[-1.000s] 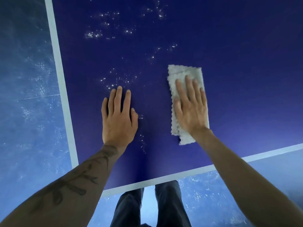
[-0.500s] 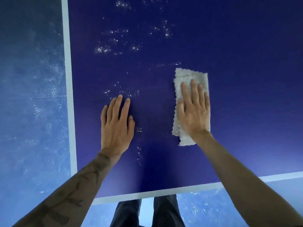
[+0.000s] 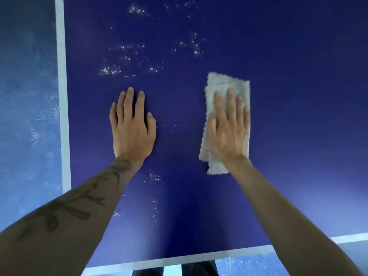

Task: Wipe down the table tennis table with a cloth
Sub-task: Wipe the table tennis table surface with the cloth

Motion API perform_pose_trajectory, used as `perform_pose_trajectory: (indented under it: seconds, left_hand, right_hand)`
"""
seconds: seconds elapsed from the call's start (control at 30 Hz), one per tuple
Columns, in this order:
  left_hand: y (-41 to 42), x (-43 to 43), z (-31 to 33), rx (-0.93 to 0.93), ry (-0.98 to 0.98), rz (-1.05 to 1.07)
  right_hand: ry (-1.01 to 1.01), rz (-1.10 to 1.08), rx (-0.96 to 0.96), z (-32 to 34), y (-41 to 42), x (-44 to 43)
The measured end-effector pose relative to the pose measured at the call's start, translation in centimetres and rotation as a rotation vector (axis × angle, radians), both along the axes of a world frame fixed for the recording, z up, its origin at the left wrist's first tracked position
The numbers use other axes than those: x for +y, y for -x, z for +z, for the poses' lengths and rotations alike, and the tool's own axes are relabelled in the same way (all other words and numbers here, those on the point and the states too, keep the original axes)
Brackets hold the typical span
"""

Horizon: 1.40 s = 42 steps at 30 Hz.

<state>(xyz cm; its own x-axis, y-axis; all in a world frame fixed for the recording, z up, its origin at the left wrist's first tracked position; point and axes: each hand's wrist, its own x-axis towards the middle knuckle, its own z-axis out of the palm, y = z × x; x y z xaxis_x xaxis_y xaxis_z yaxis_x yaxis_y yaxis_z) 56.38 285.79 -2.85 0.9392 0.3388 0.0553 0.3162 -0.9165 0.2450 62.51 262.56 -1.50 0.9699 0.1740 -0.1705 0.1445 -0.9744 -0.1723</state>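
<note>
The dark blue table tennis table (image 3: pixel 288 136) fills the view, with a white line along its left edge and another along its near edge. A folded pale grey cloth (image 3: pixel 223 84) lies flat on it, right of centre. My right hand (image 3: pixel 229 132) presses down on the cloth with flat, spread fingers. Flat on the bare surface to the left, apart from the cloth, rests my left hand (image 3: pixel 132 128), holding nothing. White droplet specks (image 3: pixel 111 71) dot the surface beyond my left hand, and a few lie nearer, beside my left forearm.
A lighter blue mottled floor (image 3: pixel 27 116) lies left of the table and below its near edge. My dark trouser legs (image 3: pixel 199 270) show just under the near edge at the bottom.
Both hands and the cloth sit further up the table from the near edge. The specks that lay just ahead of my left fingertips are gone, and the near white line has dropped lower in view.
</note>
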Motion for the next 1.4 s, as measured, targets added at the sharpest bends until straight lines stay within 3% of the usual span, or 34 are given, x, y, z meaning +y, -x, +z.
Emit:
perform_pose_trajectory:
  seconds: [0.1,0.23,0.33,0.47,0.57,0.7,0.8,1.0,1.1,1.23,1.3,1.4]
  left_hand:
    - [-0.1,0.0,0.1,0.003,0.0,-0.001]
    - [-0.1,0.1,0.2,0.002,-0.016,-0.009]
    - [-0.3,0.1,0.2,0.016,-0.016,-0.012]
    - [-0.3,0.2,0.2,0.006,-0.022,0.001]
    - [-0.4,0.1,0.1,0.0,-0.019,0.007]
    - [-0.5,0.2,0.1,0.005,-0.03,0.002]
    - [-0.4,0.2,0.2,0.021,-0.016,-0.003]
    - [-0.5,0.2,0.1,0.0,-0.024,0.006]
    - [-0.5,0.2,0.2,-0.005,-0.034,0.005]
    - [-0.6,0.0,0.2,-0.004,-0.03,0.012]
    - [-0.6,0.1,0.1,-0.007,-0.024,0.016]
    - [-0.6,0.1,0.1,-0.002,-0.033,0.018]
  right_hand:
    - [-0.024,-0.097,-0.049,-0.4,-3.7,3.3]
    - [-0.039,0.228,-0.044,-0.4,-0.8,7.5]
    - [0.002,0.368,0.009,-0.2,1.0,4.5]
    - [-0.007,0.002,-0.005,0.0,-4.2,1.3]
    - [-0.044,-0.097,-0.051,-0.1,-7.9,4.6]
    - [-0.052,0.206,-0.054,-0.3,-4.8,8.9]
    - [-0.025,0.406,-0.011,-0.3,-2.1,6.0]
    - [-0.022,-0.065,-0.038,-0.2,-10.2,4.6]
    - [-0.049,0.026,-0.028,-0.1,-10.6,8.9]
    - [-0.015,0.41,-0.02,-0.2,-5.4,7.8]
    - [0.001,0.365,0.005,-0.1,-5.4,4.9]
    - [0.011,0.092,-0.015,-0.1,-9.1,3.6]
